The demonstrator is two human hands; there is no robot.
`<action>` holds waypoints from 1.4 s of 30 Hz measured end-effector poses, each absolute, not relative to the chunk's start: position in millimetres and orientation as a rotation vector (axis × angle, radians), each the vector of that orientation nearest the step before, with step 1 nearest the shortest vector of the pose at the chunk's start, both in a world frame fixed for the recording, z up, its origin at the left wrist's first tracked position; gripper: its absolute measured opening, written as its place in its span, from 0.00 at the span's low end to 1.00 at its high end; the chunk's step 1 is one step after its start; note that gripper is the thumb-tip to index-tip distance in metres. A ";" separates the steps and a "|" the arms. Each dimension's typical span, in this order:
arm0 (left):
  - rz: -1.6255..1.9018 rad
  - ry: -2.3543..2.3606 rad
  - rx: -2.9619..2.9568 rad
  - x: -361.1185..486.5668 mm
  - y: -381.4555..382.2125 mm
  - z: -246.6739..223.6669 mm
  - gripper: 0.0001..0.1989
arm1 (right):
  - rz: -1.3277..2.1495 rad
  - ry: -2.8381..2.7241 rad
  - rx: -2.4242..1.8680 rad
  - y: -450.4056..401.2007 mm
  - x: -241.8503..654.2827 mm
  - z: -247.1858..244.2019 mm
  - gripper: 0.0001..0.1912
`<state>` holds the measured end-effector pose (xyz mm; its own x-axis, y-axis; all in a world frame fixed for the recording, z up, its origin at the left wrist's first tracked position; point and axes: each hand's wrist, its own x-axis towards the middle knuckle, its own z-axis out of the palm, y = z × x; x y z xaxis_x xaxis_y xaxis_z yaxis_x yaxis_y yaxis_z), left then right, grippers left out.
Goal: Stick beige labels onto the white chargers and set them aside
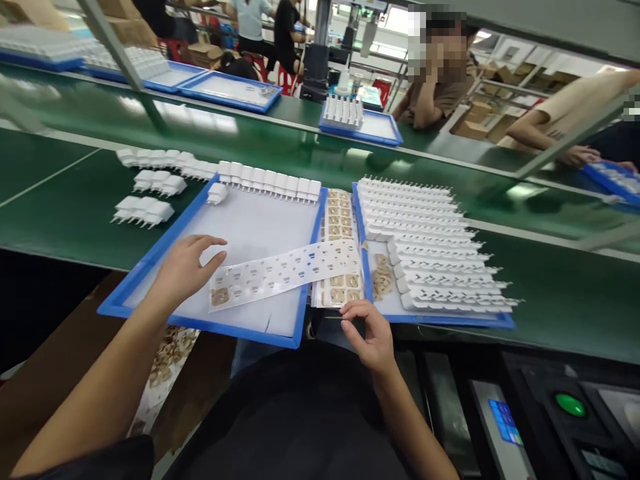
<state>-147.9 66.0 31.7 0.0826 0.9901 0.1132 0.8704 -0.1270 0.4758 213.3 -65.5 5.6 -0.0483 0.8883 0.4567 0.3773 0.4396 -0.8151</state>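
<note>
My left hand (187,270) hovers over the left blue-rimmed tray (260,230), thumb and index finger apart, nothing visible between them. Just right of it lies a translucent sticker strip (280,270), slanting across the tray, with one tan piece left at its near-left end. The strip's far end rests on a stack of sheets with tan stickers (340,217). My right hand (370,337) is by the near edge of that stack, fingers curled and a small gap between thumb and index fingertip. White two-pin plug adapters (270,181) stand along the left tray's back edge.
To the right, another blue tray (450,320) holds rows of white plug adapters (425,247) and a pile of tan scraps (383,275). More adapters (150,210) sit on the green bench at left. Across the bench are other trays (233,90) and co-workers.
</note>
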 end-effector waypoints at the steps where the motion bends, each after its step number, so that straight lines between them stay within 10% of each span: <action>1: 0.587 1.755 2.172 -129.2 71.2 34.0 0.15 | 0.590 -1.617 -1.156 -72.5 222.5 1.9 0.04; 14: 0.638 -0.252 2.936 190.3 60.9 40.3 0.24 | 0.454 -1.548 -1.258 -111.4 255.1 1.9 0.05; 42: 0.737 0.790 1.868 31.4 -3.1 57.6 0.16 | 0.780 -1.281 -0.902 -83.4 226.7 28.8 0.02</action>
<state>31.4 -3.1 57.6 0.6106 0.7767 0.1548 0.2083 -0.3461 0.9148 226.7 -83.4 28.8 0.1348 0.8831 0.4495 0.0056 0.4529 -0.8915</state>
